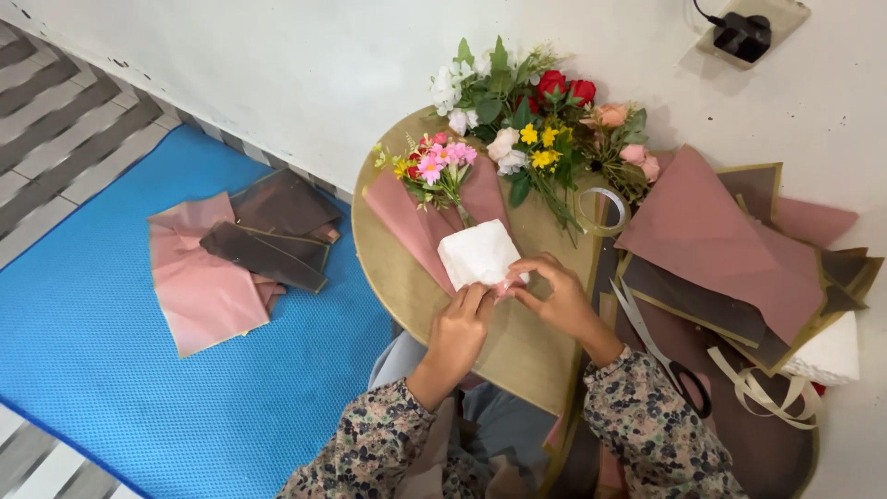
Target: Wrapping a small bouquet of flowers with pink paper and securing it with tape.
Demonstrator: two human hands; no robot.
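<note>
- Small posy (432, 169) of pink, red and yellow flowers lies on pink wrap paper (407, 226), stems pointing down toward the grip.
- White tissue (478, 253) covers the stem ends, just above both hands.
- Left hand (459, 330) pinches the tissue's lower edge, fingers pressed together on it.
- Right hand (559, 298) pinches the same edge from the other side, fingertips touching the tissue.
- Step, as judged: binding tissue around stems; next move likely calls for tight fold, steady hold.
- Round gold bench (407, 296) carries it all.
- Beyond the grip: loose flower bunch (531, 120), tape roll (601, 211).
- Right of grip: scissors (661, 356), brown and pink sheets (721, 249).
- Far left: more sheets (236, 259) on blue mat (92, 351).
</note>
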